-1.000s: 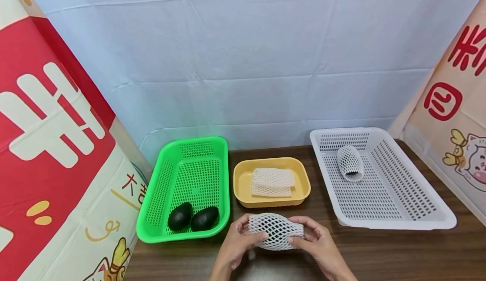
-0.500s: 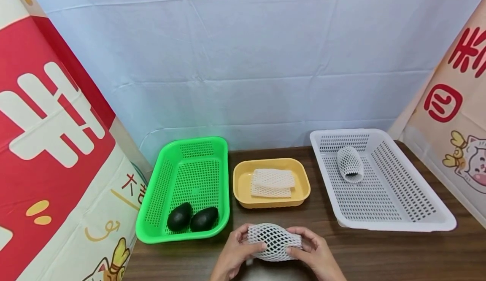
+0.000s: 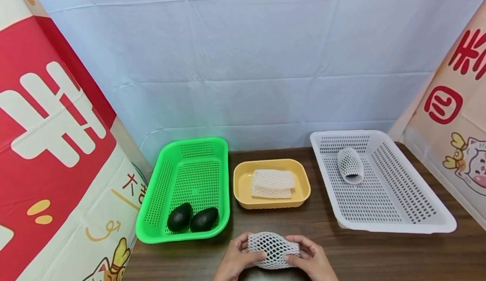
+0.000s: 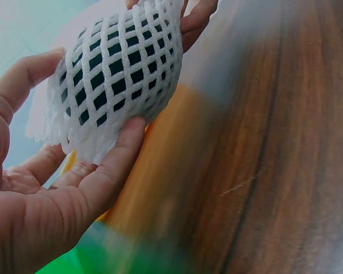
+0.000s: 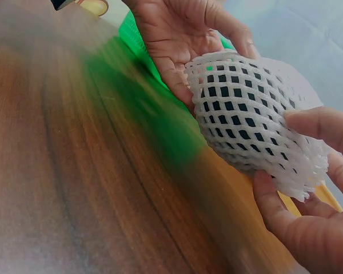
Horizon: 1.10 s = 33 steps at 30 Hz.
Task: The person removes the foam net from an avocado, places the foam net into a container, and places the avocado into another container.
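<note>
A white foam net sleeve [image 3: 272, 244] with a dark avocado [image 4: 119, 67] inside it lies between the two hands, close above the table's front part. My left hand [image 3: 236, 259] grips its left end, thumb on the near side and fingers behind. At the right end, my right hand [image 3: 314, 259] pinches the sleeve where it narrows. Both wrist views show the mesh stretched over the dark fruit, with loose net bunched past it. Two bare avocados [image 3: 180, 217] sit in the front of the green basket [image 3: 225, 179].
Behind the hands stands a yellow tray [image 3: 239, 196] holding folded foam nets [image 3: 272, 184]. A white basket [image 3: 414, 228] at the right holds one net-wrapped piece [image 3: 350, 165]. White cloth [image 3: 243, 61] hangs at the back; printed cloths flank both sides.
Both hands, still gripping the netted avocado, have moved down in the head view, toward the person. The baskets and their contents stay as they were.
</note>
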Each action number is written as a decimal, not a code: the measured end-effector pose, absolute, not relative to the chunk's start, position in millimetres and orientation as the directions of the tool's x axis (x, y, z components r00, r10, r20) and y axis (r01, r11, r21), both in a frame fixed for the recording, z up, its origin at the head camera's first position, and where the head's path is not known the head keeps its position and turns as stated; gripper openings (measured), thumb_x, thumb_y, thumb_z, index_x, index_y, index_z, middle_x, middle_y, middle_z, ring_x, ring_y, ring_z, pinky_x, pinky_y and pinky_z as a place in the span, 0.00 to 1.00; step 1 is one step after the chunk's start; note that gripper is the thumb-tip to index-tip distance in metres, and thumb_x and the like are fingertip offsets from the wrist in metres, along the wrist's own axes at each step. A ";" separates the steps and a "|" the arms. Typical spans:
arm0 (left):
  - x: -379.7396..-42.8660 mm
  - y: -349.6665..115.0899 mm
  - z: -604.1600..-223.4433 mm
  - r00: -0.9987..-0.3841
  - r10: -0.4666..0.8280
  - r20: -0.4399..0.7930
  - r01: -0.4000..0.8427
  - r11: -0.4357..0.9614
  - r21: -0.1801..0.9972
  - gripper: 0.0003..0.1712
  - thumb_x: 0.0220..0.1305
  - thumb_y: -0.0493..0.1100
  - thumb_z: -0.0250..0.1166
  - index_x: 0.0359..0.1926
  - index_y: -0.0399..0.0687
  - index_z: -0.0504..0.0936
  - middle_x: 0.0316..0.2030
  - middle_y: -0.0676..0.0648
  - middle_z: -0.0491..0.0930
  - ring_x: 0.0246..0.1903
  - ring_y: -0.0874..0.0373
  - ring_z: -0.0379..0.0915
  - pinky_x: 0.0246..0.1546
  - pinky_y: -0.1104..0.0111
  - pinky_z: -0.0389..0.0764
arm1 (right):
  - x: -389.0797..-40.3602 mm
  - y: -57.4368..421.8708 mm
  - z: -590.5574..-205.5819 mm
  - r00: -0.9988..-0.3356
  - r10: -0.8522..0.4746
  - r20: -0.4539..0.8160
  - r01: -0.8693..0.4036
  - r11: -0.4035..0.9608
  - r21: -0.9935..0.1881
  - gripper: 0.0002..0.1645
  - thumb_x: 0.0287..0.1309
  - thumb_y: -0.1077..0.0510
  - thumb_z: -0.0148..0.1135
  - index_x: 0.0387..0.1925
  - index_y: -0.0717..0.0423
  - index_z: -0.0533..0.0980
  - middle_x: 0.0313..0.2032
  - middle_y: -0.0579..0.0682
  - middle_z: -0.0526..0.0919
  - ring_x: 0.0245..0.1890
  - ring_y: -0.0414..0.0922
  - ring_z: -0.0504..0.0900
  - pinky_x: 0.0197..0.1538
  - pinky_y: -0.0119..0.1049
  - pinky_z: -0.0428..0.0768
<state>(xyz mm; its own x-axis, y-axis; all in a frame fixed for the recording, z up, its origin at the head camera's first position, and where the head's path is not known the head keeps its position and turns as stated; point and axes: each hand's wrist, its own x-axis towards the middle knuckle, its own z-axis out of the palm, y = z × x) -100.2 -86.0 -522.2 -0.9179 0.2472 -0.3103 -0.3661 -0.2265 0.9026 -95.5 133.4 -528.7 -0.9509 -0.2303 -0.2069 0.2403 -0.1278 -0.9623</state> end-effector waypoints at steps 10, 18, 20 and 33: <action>-99.3 -87.6 -533.2 -0.920 0.222 -0.322 -0.359 -0.154 0.921 0.26 0.42 0.34 0.72 0.45 0.37 0.75 0.36 0.43 0.78 0.36 0.53 0.75 0.32 0.63 0.78 | -95.8 132.9 -539.8 -0.952 -0.224 -0.210 0.237 -0.102 -0.966 0.32 0.39 0.63 0.70 0.49 0.69 0.70 0.46 0.61 0.73 0.40 0.51 0.76 0.40 0.38 0.77; -98.8 -87.7 -534.2 -0.925 0.187 -0.331 -0.346 -0.058 0.936 0.27 0.40 0.38 0.74 0.45 0.38 0.76 0.36 0.46 0.78 0.36 0.55 0.75 0.32 0.65 0.77 | -95.9 135.0 -546.7 -0.945 -0.239 -0.222 0.253 -0.111 -0.961 0.32 0.41 0.63 0.69 0.50 0.68 0.70 0.45 0.61 0.73 0.41 0.52 0.76 0.40 0.38 0.77; -99.4 -87.0 -534.2 -0.930 0.179 -0.320 -0.333 -0.044 0.942 0.27 0.39 0.39 0.74 0.44 0.39 0.77 0.36 0.46 0.78 0.36 0.56 0.75 0.32 0.65 0.77 | -96.0 135.7 -547.7 -0.945 -0.235 -0.227 0.256 -0.103 -0.961 0.32 0.41 0.62 0.69 0.51 0.68 0.69 0.45 0.61 0.73 0.41 0.52 0.76 0.40 0.38 0.77; -92.9 -88.3 -535.4 -0.962 0.075 -0.263 -0.262 0.031 0.965 0.31 0.40 0.45 0.74 0.47 0.40 0.75 0.38 0.48 0.76 0.38 0.57 0.73 0.35 0.67 0.76 | -93.5 132.8 -550.7 -0.955 -0.197 -0.220 0.244 -0.107 -0.964 0.33 0.40 0.62 0.70 0.50 0.69 0.69 0.45 0.61 0.74 0.41 0.50 0.77 0.40 0.37 0.77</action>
